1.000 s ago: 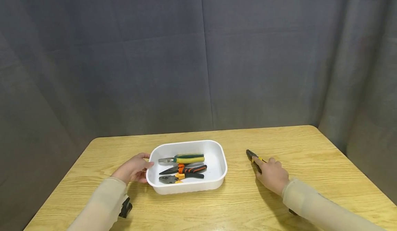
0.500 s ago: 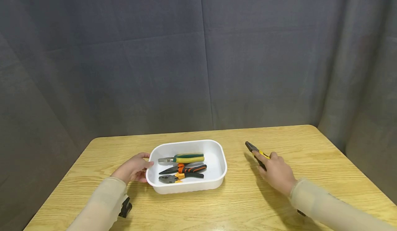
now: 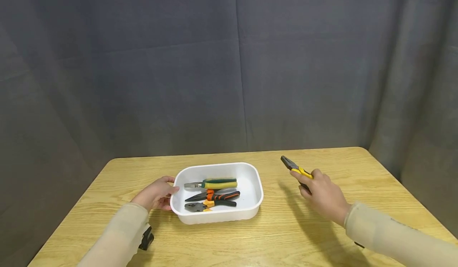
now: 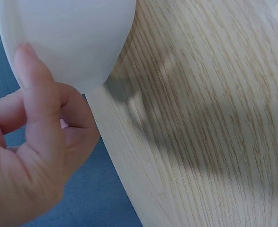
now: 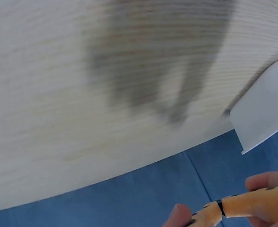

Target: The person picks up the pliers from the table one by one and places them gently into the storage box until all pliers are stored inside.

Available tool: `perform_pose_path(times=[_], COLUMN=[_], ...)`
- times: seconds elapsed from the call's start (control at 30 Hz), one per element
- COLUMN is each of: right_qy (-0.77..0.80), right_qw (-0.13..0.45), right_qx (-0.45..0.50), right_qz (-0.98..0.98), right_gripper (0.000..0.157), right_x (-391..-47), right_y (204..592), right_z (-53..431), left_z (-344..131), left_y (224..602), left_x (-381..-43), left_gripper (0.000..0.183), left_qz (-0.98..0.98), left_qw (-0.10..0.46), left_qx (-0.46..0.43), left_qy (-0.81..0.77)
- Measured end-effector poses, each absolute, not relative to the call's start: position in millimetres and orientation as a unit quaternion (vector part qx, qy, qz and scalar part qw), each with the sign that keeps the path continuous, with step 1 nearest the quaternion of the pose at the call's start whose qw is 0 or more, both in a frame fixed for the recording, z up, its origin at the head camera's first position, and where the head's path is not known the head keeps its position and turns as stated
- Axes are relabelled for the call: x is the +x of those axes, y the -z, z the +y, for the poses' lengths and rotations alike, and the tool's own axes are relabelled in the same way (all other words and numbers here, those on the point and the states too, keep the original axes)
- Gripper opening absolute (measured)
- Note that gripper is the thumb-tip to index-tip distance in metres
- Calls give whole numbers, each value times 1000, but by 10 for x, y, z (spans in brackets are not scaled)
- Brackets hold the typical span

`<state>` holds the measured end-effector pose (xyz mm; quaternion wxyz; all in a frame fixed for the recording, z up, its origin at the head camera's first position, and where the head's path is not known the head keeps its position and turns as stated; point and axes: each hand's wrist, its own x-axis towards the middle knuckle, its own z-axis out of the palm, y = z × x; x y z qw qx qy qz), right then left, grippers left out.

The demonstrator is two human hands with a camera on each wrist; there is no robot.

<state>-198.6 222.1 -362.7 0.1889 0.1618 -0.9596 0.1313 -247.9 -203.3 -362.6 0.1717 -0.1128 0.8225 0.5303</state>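
My left hand [image 3: 156, 194] pinches the left rim of a white plastic tray [image 3: 222, 217], thumb over the edge and fingers outside; the left wrist view shows the same grip on the tray wall [image 4: 77, 38]. Inside lie three pliers: green-and-yellow combination pliers [image 3: 218, 185], long-nose pliers [image 3: 223, 195] with black-and-orange handles, and combination pliers [image 3: 195, 207] with black-and-yellow handles. To the right of the tray, my right hand [image 3: 323, 195] holds yellow-and-black pliers [image 3: 290, 163] by the handles, dark jaws pointing up and left. Those pliers are raised over the table, their shadow below.
The wooden table [image 3: 272, 243] has its far edge near a grey curtain [image 3: 179, 80] that hangs behind and at both sides. A black wrist device [image 3: 146, 238] sits under the left sleeve.
My right hand has lifted the yellow-and-black pliers off the table, moving up and slightly right. The left hand and the tray stay nearly where they were.
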Motion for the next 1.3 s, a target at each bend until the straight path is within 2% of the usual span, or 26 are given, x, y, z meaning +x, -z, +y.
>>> perform_pose_path(times=[0.5,1.1,1.3], right_qy=[-95,-95,-97], right_qw=[210,223,206], right_qx=[224,278,295], right_qz=[-947,-930,-928], right_gripper=[36,38,37], right_x=[-1986,-2069,-2106], right_y=[3421,3322,3331], right_z=[2118,1871,1800], left_z=[-2030,-2033,-2023], left_y=[3628,3634,3623], left_x=[-2465,-2484,-2481], left_gripper=[37,39,39], left_qz=[823,822,820], left_qw=[166,164,164], left_qx=[-108,-111,-108], left_qy=[-533,-534,-537])
